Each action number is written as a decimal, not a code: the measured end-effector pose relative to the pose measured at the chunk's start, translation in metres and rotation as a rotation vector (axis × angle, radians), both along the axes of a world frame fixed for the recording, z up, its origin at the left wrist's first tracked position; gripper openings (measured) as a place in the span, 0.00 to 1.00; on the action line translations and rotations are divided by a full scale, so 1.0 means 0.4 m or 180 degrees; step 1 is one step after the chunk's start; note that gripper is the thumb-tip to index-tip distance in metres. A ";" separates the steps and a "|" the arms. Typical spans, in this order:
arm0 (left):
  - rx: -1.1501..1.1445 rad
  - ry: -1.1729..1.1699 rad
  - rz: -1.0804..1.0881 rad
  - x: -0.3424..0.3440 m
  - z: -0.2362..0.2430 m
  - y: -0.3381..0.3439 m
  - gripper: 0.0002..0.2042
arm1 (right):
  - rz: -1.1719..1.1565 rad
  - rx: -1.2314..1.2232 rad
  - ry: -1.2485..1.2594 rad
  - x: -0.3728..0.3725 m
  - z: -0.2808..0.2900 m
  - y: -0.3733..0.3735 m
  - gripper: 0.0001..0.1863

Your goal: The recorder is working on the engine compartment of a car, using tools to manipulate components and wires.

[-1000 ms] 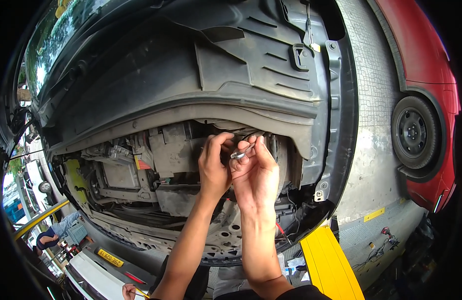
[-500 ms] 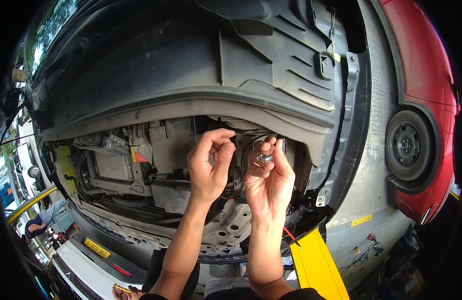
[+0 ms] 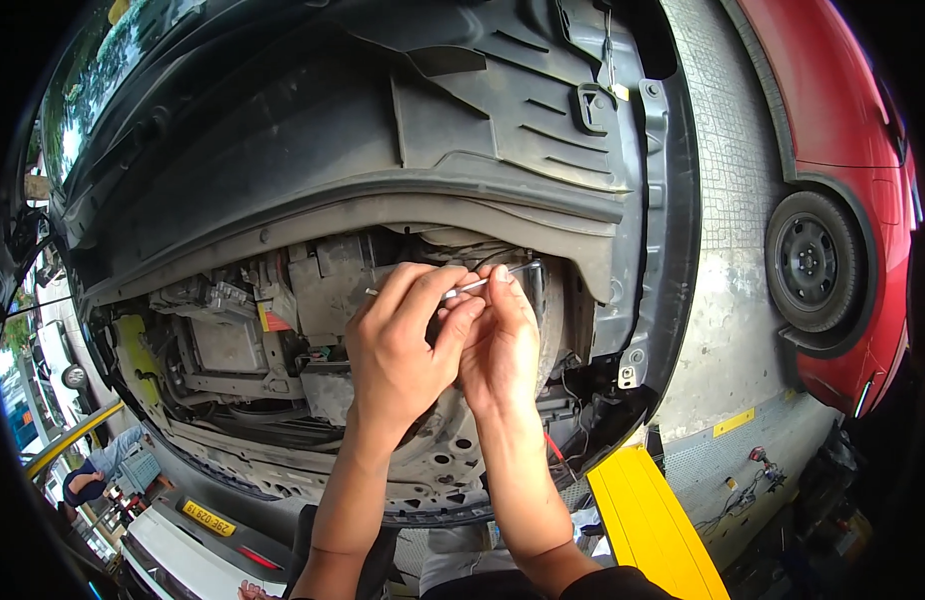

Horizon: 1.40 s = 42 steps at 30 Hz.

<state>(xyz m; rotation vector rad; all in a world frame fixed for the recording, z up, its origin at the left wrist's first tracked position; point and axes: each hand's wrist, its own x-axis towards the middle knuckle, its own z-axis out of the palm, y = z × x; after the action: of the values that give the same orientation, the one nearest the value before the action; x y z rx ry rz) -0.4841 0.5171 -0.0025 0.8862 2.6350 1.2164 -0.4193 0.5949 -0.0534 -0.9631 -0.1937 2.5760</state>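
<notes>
My left hand [image 3: 401, 340] is curled against my right hand [image 3: 498, 350], its fingers closed on a thin, pale metal piece [image 3: 463, 289] that runs crosswise through both hands. My right hand, palm upward, pinches that piece between thumb and fingers; its far end is partly hidden. Both hands are over the open underside [image 3: 333, 280] of a vehicle, just below the grey curved lip [image 3: 433, 212] of a large black plastic panel [image 3: 283, 130]. Black cables [image 3: 508, 255] lie just behind my fingertips.
A red car [image 3: 848, 110] with a black wheel [image 3: 813, 260] stands at right beside grey pavement [image 3: 723, 150]. A yellow beam [image 3: 653, 520] runs at lower right. At lower left are a co-worker [image 3: 88, 485], another person's hand [image 3: 251, 590] and a pale car [image 3: 163, 540].
My left hand has moved right against my right hand and now grips the metal piece with it, after being apart half a second ago. The view has shifted slightly.
</notes>
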 end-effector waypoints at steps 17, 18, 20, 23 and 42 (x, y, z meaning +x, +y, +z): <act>0.0152 -0.0006 0.0176 -0.001 -0.123 -0.043 0.07 | 0.0497 0.1136 -0.1308 -0.032 -0.045 -0.035 0.12; 0.0111 0.0053 0.0179 0.003 -0.121 -0.041 0.07 | 0.0499 0.1137 -0.1312 -0.028 -0.047 -0.030 0.12; 0.0095 0.0125 0.0207 0.016 -0.124 -0.037 0.07 | 0.0710 0.1278 -0.1247 -0.022 -0.052 -0.018 0.14; 0.0129 0.0276 0.0249 0.015 -0.134 -0.030 0.06 | 0.0833 0.1744 -0.1437 -0.020 -0.073 -0.007 0.16; -0.1117 -0.0584 -0.0290 -0.024 -0.134 -0.029 0.08 | 0.2055 0.3206 -0.2768 -0.043 -0.080 0.070 0.23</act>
<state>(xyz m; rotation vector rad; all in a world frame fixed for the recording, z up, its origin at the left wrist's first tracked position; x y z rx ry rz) -0.4937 0.5057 -0.0563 0.7797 2.5179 0.7409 -0.4364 0.6227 -0.0854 -1.5969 -2.0352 1.7774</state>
